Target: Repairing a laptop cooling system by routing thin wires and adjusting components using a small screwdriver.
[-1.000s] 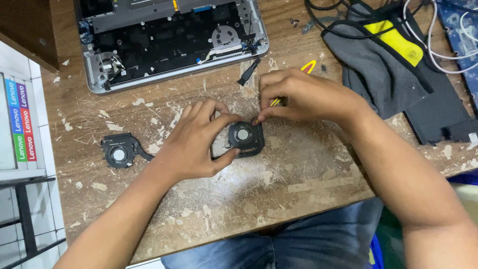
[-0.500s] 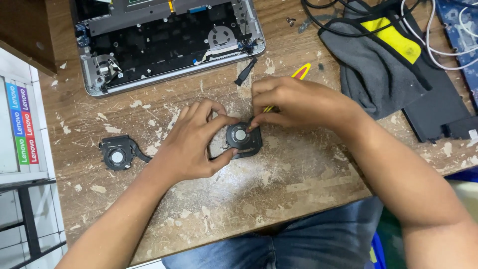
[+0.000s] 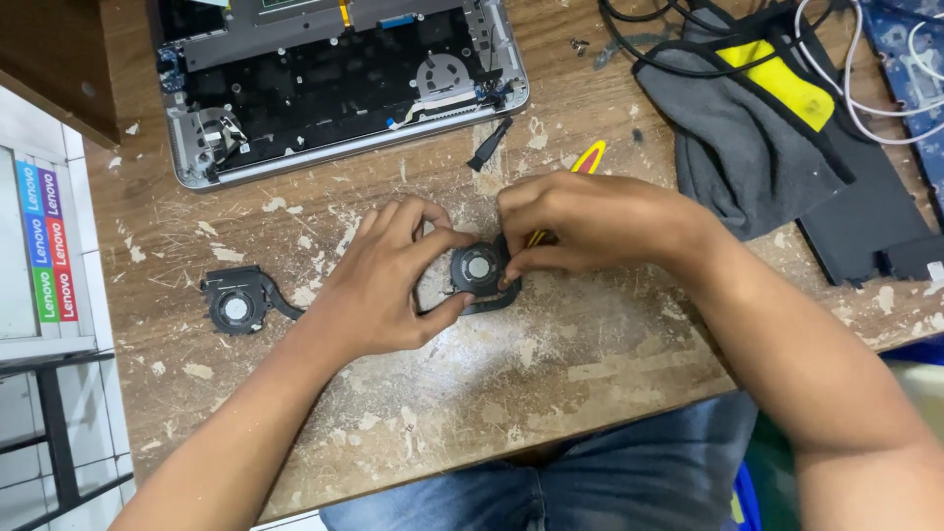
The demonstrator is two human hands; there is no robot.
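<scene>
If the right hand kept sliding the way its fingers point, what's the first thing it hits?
The right hand points left across the fan it pinches. Just beyond are the left hand's fingertips on the fan's other side, so it would likely meet those first; they look level on the table.

I note a rough wooden table [image 3: 295, 236], scarred and flecked with pale paint. The small fan [image 3: 479, 267] looks matt black plastic with a dull metal hub; the opened laptop [image 3: 339, 84] has a brushed silver metal rim, and the grey cloth [image 3: 737, 157] is soft and matt.

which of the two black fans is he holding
The fan at the middle of the table, pinched between the left hand and right hand. The other fan lies untouched further left.
</scene>
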